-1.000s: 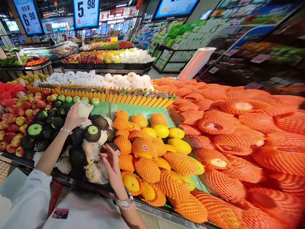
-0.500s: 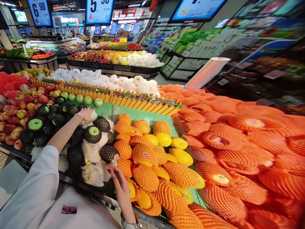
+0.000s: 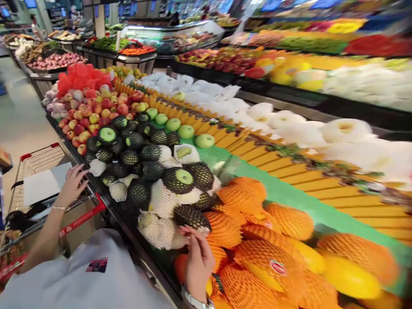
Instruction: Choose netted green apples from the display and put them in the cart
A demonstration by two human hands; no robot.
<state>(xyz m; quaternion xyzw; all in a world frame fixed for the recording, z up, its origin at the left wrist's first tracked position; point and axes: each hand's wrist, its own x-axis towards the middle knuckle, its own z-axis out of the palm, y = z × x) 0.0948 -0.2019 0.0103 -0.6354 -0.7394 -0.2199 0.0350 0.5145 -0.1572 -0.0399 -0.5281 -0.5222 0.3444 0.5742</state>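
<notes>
My left hand (image 3: 71, 185) is raised over the stand's near edge, beside the shopping cart, its fingers apart and nothing in them. My right hand (image 3: 198, 257) is low in the middle, its fingertips near a fruit in black foam net (image 3: 192, 218) and the white-netted fruits (image 3: 161, 231). Its fingers are slightly bent and spread, with no object visible in them. Orange-netted fruits (image 3: 264, 257) lie right of that hand. Green fruits in black nets (image 3: 130, 156) are heaped beyond my left hand.
A shopping cart (image 3: 37, 182) with a red handle stands at the left against the stand's dark edge (image 3: 128, 240). Red apples (image 3: 93, 113), green apples (image 3: 186, 131) and a yellow divider (image 3: 289, 171) lie farther back. White-wrapped fruits (image 3: 283, 118) line the divider's far side.
The view has swung left, bringing the cart into sight. My left hand has moved from the netted fruits back to the stand's near edge. My right hand stays near the black and white nets.
</notes>
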